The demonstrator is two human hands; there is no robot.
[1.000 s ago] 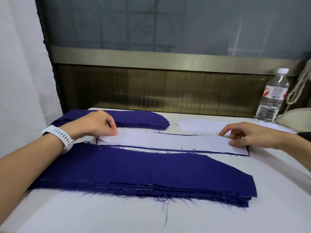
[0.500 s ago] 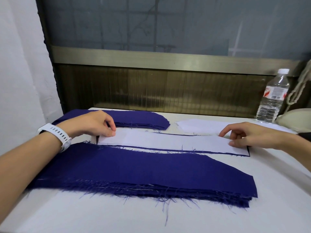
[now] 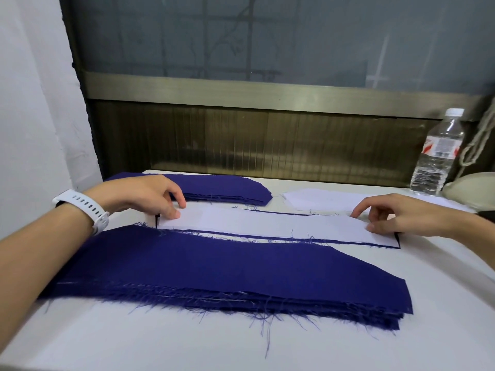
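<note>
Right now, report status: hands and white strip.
Left hand holds left end of white strip, right hand the right end. Strip lies flat on navy piece. Near navy stack crowds its front edge.

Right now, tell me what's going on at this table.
A person is lining up a white strip on a dark blue fabric piece, left hand holding its left end, right hand its right end. A near stack of blue pieces lies in front, a far stack behind. A water bottle stands far right.
</note>
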